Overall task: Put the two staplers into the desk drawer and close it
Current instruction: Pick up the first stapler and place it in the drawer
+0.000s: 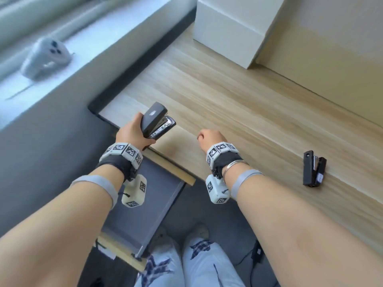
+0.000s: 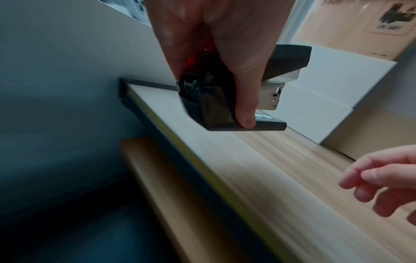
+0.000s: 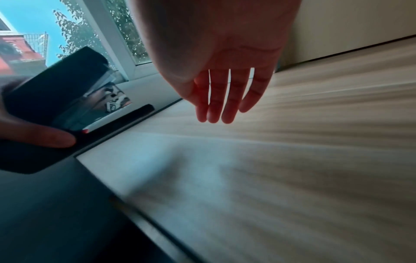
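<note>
My left hand (image 1: 132, 129) grips a large black stapler (image 1: 156, 122) in the air over the desk's left front corner, above the pulled-out drawer (image 1: 143, 204). In the left wrist view the fingers (image 2: 243, 99) wrap round the stapler (image 2: 225, 99), its metal magazine showing. My right hand (image 1: 209, 137) hovers empty over the wooden desk (image 1: 238, 96), fingers relaxed and pointing down (image 3: 213, 106). The held stapler (image 3: 58, 92) shows at the left of the right wrist view. A second, smaller black stapler (image 1: 314, 168) lies on the desk near its front edge, far right of both hands.
A white box (image 1: 230, 27) stands at the back of the desk against a beige panel. A grey device (image 1: 45, 56) sits on the window sill at the left. My knees (image 1: 186, 264) and a cable are below the desk, beside the drawer's wooden front (image 1: 122, 253).
</note>
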`<state>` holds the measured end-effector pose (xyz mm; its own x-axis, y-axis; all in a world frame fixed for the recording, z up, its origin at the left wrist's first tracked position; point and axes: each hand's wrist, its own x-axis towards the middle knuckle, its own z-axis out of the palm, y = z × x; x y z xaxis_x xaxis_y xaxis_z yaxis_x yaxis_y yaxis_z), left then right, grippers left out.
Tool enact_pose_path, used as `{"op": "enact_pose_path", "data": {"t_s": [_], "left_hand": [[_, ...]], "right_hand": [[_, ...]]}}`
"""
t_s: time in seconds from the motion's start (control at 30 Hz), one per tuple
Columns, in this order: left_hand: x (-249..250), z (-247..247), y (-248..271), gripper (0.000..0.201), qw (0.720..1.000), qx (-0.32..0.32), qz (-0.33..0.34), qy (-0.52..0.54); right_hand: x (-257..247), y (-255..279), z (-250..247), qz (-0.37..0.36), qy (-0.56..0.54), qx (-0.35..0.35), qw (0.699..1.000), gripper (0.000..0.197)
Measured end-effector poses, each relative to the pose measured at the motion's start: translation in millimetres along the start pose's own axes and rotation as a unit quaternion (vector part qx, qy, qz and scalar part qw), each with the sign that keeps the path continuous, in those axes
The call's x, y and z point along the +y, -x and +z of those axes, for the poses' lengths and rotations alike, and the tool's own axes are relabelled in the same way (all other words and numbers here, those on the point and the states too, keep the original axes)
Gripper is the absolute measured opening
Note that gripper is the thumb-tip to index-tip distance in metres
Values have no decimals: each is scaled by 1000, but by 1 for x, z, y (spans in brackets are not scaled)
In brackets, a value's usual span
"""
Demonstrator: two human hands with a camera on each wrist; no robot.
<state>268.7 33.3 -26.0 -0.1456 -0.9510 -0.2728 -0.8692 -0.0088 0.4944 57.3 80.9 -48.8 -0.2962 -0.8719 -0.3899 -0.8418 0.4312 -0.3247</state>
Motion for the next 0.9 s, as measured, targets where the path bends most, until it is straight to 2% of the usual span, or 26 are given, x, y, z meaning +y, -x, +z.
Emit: {"op": "enact_pose_path", "data": {"t_s": [0.13, 0.3, 0.63, 0.9], "left_hand": [[-59, -18, 21, 57, 998, 32, -43, 12], [-125, -17, 41, 57, 995, 32, -91, 8], [-203, 63, 40, 46, 987, -72, -140, -29], [-233, 122, 13, 35, 984, -80, -158, -7]], "right_hand": [[-30, 6, 24, -19, 7, 1, 1000, 30], [-58, 9, 54, -43, 42, 17, 998, 42], [-63, -11, 93, -10, 45, 116, 992, 46], [-57, -18, 114, 2, 49, 163, 985, 44]]}}
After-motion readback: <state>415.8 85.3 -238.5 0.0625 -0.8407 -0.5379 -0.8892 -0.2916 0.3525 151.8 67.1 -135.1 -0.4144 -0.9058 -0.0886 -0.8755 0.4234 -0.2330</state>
